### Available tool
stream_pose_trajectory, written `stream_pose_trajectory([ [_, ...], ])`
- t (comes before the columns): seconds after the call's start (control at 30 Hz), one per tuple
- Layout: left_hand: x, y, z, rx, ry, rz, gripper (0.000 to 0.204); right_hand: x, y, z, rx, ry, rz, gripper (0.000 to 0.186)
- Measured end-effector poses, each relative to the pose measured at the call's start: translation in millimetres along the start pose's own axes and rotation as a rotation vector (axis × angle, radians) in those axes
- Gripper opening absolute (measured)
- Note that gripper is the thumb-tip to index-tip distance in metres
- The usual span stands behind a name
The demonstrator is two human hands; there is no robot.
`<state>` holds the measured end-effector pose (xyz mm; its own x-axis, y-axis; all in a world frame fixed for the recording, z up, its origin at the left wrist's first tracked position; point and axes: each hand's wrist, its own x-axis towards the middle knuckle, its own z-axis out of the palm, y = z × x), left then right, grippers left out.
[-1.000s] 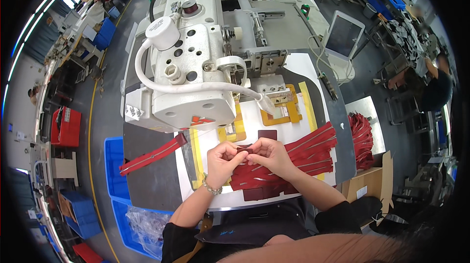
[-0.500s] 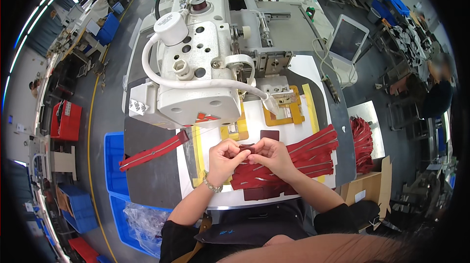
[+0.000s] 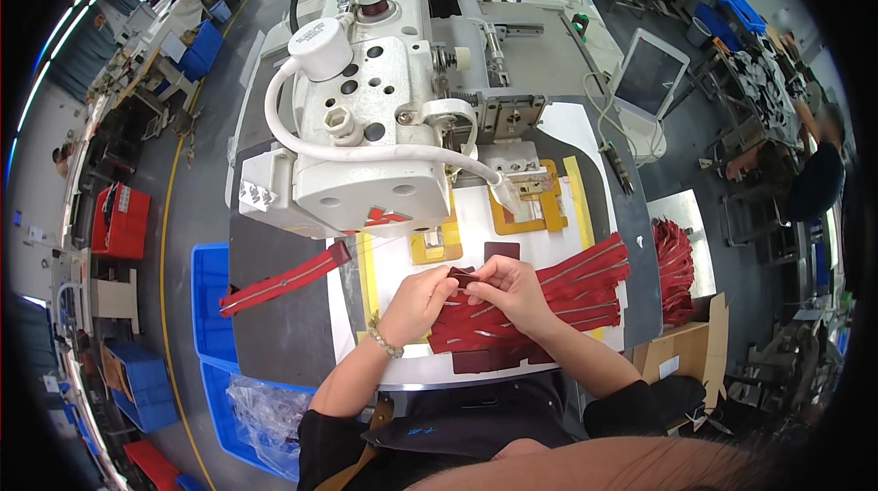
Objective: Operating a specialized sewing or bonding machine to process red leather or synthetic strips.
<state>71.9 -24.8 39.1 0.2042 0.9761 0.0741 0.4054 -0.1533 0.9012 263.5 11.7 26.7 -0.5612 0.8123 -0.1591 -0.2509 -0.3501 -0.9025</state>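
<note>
My left hand (image 3: 416, 303) and my right hand (image 3: 514, 294) meet above the front of the machine table. Both pinch a small dark red patch (image 3: 464, 278), which looks bent between the fingertips. Just beyond the right hand lies a flat square dark red patch (image 3: 501, 250). Red zippers (image 3: 585, 282) with silvery teeth fan out beneath and beside my right hand. To the left, a single red zipper (image 3: 283, 283) with a dark red end piece lies slanted on the dark tabletop. Fingers partly cover the held patch.
The white sewing machine head (image 3: 366, 144) stands close beyond my hands. Yellow clamp frames (image 3: 554, 203) sit under it. A blue bin (image 3: 212, 308) is at the table's left; a cardboard box (image 3: 681, 349) and a bundle of red zippers (image 3: 672, 267) are at the right.
My left wrist has shifted slightly left and its fingers have straightened a little. More of the dark red patch now shows between the hands.
</note>
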Motion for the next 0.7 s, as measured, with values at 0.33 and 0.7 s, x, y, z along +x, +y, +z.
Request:
stream_pose_trajectory([
  [0.33, 2.2, 4.7, -0.3, -0.003, 0.004, -0.063, 0.025, 0.5, 0.3, 1.7, 0.008, 0.015, 0.046, 0.011],
  [0.7, 3.1, 8.7, -4.4, -0.013, -0.038, -0.063, 0.019, 0.7, 0.6, 1.8, -0.003, -0.003, 0.071, 0.014],
])
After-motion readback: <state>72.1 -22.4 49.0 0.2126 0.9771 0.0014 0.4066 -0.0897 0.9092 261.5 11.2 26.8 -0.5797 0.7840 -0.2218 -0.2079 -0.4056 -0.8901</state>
